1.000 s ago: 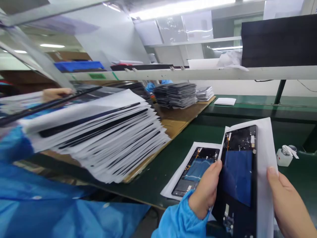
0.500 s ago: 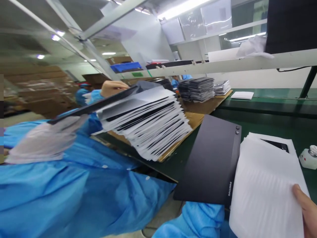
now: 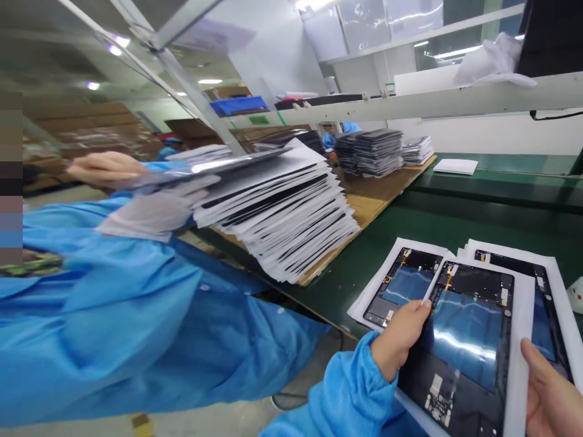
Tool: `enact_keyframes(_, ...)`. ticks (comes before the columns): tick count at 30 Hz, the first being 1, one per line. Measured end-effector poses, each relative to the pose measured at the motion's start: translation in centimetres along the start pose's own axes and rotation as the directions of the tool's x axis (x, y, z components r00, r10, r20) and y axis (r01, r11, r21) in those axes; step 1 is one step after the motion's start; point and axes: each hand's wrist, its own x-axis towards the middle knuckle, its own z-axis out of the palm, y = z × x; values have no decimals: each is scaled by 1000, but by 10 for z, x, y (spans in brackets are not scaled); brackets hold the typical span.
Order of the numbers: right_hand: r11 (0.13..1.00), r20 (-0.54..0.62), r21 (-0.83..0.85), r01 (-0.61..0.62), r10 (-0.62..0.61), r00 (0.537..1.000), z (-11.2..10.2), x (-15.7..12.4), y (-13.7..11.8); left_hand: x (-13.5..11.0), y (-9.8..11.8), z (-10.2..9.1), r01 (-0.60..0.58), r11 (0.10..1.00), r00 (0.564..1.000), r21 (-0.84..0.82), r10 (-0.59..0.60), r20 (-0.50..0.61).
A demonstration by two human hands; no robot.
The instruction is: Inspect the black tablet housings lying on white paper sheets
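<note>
My left hand [image 3: 398,337] grips the left edge of a dark tablet panel [image 3: 460,337] whose open inner side faces up, showing blue film and small parts. My right hand [image 3: 549,391] holds the right side, fingers closed on the white paper sheet [image 3: 519,340] under the panel. Beneath lie two more open panels on white sheets, one at the left [image 3: 403,285] and one at the right [image 3: 544,303], on the green bench [image 3: 364,255].
A tall slanted stack of panels and white sheets [image 3: 282,212] sits on cardboard [image 3: 368,206] to my left. A co-worker in a blue coat [image 3: 136,315] holds a panel over that stack. Further stacks [image 3: 368,152] stand behind. A white bottle [image 3: 576,294] is at the right edge.
The panel showed its dark back face half a second ago; it now lies with its inner side up in both my hands. The co-worker's panel has moved over the stack.
</note>
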Motion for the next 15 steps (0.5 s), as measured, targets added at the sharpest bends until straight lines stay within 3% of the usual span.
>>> enact_keyframes(3,988,33,-100,117,-114,993,3,3,2,8,-2,-20,-25,997,1000,77,24,20)
enact_keyframes(6,971,46,-167,173,-167,985,-7,7,0,28,2,-49,-86,983,995,160,93,-37)
enact_keyframes(11,958,-96,-84,276,-283,954,-43,15,-14,74,-1,-100,-70,966,978,250,115,-173)
enact_keyframes(15,939,-249,2,343,-332,910,-69,18,-26,103,-12,-120,-15,938,976,346,89,-198)
